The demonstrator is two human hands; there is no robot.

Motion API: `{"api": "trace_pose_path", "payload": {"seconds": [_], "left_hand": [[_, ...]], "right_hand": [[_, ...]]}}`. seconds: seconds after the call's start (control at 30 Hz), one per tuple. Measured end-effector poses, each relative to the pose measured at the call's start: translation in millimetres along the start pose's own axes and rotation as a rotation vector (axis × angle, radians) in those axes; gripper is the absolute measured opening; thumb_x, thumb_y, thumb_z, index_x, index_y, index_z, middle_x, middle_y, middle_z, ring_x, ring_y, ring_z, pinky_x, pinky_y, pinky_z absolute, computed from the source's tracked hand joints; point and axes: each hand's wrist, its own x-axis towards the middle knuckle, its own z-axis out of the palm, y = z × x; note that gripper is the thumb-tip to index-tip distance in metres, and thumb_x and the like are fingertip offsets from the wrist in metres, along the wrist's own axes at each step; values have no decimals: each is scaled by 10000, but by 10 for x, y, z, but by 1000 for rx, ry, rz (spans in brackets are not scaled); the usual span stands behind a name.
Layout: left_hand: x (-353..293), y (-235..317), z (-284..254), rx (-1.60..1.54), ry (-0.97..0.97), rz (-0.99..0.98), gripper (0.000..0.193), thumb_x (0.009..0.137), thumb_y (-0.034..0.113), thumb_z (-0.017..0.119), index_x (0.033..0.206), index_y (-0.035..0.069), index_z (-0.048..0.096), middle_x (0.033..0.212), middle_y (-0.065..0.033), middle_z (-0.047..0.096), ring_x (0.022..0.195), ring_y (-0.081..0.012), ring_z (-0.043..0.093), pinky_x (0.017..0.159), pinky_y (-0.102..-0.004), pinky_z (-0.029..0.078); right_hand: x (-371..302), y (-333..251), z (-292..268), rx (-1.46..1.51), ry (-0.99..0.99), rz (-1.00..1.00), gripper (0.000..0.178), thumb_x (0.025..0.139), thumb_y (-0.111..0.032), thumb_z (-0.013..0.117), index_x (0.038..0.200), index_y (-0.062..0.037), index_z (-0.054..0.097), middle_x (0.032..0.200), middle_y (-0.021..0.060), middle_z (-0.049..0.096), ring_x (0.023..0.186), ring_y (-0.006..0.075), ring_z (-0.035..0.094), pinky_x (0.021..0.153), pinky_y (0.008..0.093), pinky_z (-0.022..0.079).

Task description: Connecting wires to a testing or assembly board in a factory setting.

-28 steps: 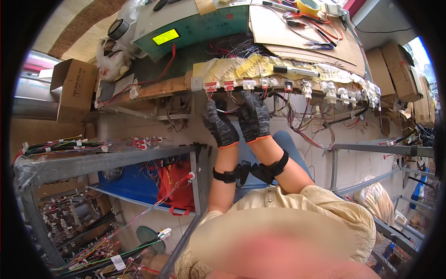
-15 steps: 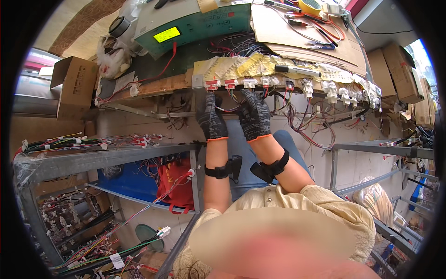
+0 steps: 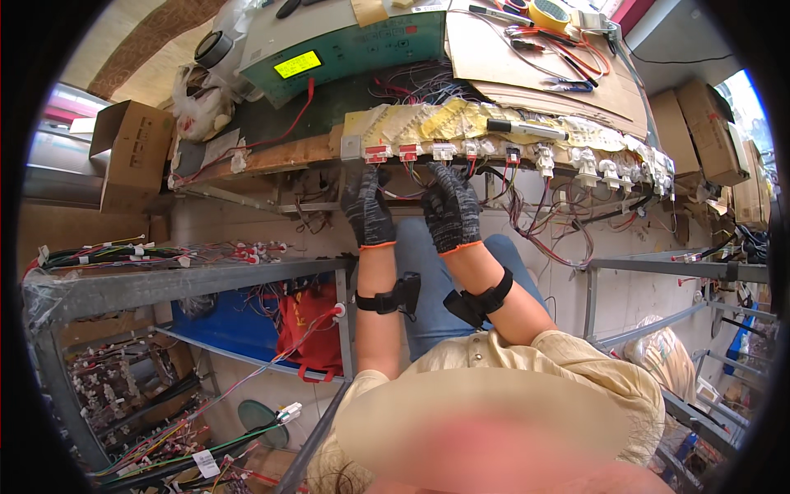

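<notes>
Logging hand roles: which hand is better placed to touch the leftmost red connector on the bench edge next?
Probably the left hand: it sits just below that red connector, whereas the right hand is farther right, below the white connector.

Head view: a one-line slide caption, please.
Gloved left hand and right hand at thin wires beneath red and white connectors along a workbench edge.

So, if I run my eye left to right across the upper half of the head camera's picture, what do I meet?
Cardboard box, clear plastic bag, gloved left hand, gloved right hand, marker pen, brown cartons at the far right.
</notes>
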Motion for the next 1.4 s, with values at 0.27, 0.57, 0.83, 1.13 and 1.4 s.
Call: {"api": "trace_pose_path", "payload": {"seconds": [0.27,0.57,0.83,1.13,1.4], "left_hand": [[95,1,-167,115,-123,3,200,869,19,561,1052,-33,621,1007,-96,637,863,-172,626,739,-270,524],[48,44,-152,435,-74,143,211,909,138,562,1015,-27,640,900,-52,651,794,-110,578,706,-249,454],[-171,271,218,732,226,773,265,844,153,646,1037,-26,614,822,-79,620,712,-147,550,688,-289,459],[105,285,2092,1658,-1043,677,259,841,281,577,1024,101,605,1018,-186,580,914,-362,591,810,-434,474],[-1060,535,1793,1128,-1239,835,124,860,152,601,918,42,606,810,-115,622,757,-255,621,678,-354,498]], "right_hand": [[-18,-56,65,-5,23,40,206,916,-121,471,1047,-133,629,647,-74,455,467,34,347,504,190,349],[15,-14,61,126,146,85,68,852,-172,619,887,-123,649,539,-59,405,411,69,309,448,225,304],[26,-229,-132,-114,-119,96,125,868,-245,612,942,-146,593,630,-13,497,483,100,437,473,244,373],[-1081,-1298,-823,-971,-549,164,284,918,-248,586,1081,-17,563,696,47,571,564,127,551,522,269,462],[-704,-1671,-905,-742,-266,-647,250,928,-300,546,958,-56,593,704,47,578,529,140,555,462,271,442]]}}
